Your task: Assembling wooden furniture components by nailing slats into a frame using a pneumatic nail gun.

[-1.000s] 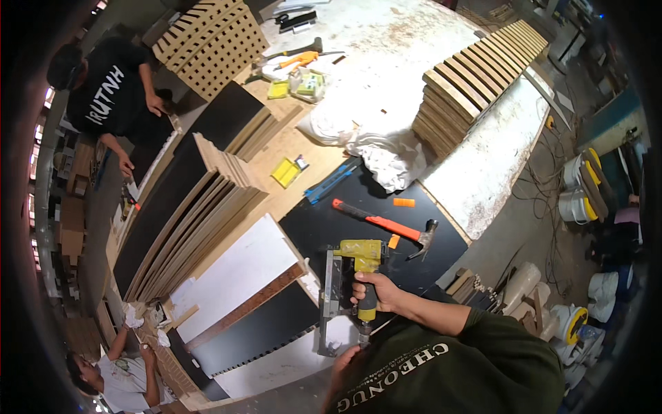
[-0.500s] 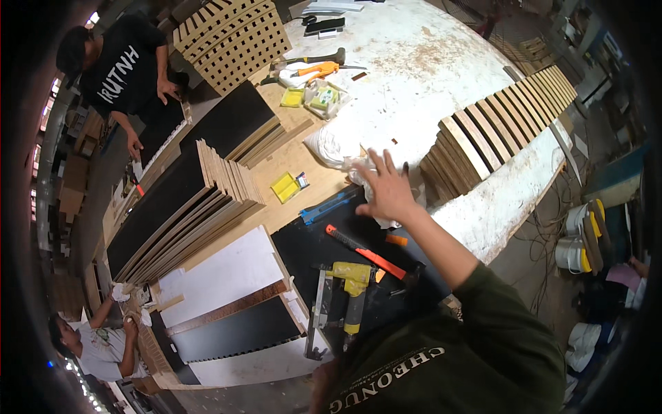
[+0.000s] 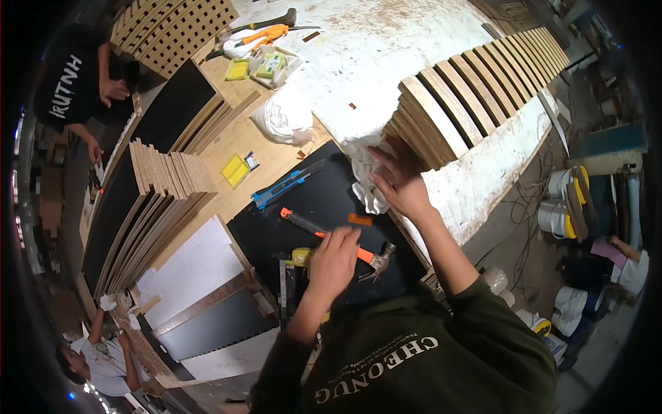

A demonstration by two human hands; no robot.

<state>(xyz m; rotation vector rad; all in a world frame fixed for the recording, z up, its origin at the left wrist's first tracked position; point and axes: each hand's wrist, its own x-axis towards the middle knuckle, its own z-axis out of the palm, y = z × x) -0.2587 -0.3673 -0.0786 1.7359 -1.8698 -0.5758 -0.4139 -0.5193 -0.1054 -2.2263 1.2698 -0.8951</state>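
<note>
My right hand (image 3: 398,181) reaches forward with its fingers spread, touching the near end of a stack of wooden slats (image 3: 448,110) and a crumpled white plastic bag (image 3: 364,185) beside it. My left hand (image 3: 332,261) lies with bent fingers over the orange handle of a claw hammer (image 3: 376,259) on a black panel (image 3: 324,207). Whether it grips the handle is hidden. A yellow nail gun (image 3: 298,259) sits just left of that hand.
A blue utility knife (image 3: 286,185) lies on the black panel. Leaning slatted panels (image 3: 158,200), a yellow box (image 3: 236,170) and a white bag (image 3: 284,117) are to the left. A person in black (image 3: 69,90) and another in white (image 3: 103,359) work nearby. Buckets (image 3: 562,207) stand to the right.
My right hand let go of the nail gun, swung forward and now rests on the slat stack's end. My left hand has come in over the hammer handle.
</note>
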